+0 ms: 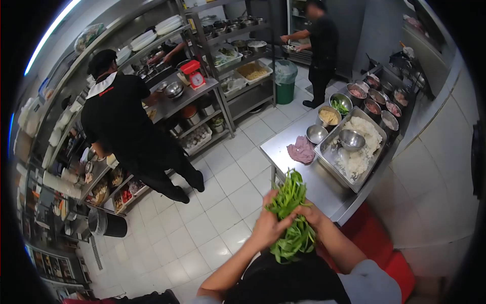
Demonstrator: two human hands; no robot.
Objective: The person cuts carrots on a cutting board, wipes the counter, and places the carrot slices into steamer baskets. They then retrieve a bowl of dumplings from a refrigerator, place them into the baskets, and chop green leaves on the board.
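A bunch of leafy greens [292, 240] is held up in front of my dark apron, stems and leaves pointing up and down. My left hand [272, 220] wraps around its left side. From the right, my right hand [311, 213] grips the same bunch, and the two hands nearly meet at its middle. Leaves hide some of my fingertips. Just beyond the bunch is a steel counter [276, 152] carrying a crumpled pinkish cloth [302, 150] and a deep steel tray [334, 169] of white rice [367, 133] with a metal bowl [352, 140] resting in it.
Several metal bowls of ingredients, one with chopped greens [340, 105], line the counter's far side. A green bin [286, 83] stands by the shelving rack [248, 96]. One person [121, 111] works at the left shelves, another [324, 45] stands at the back. A black bin [107, 223] is at left.
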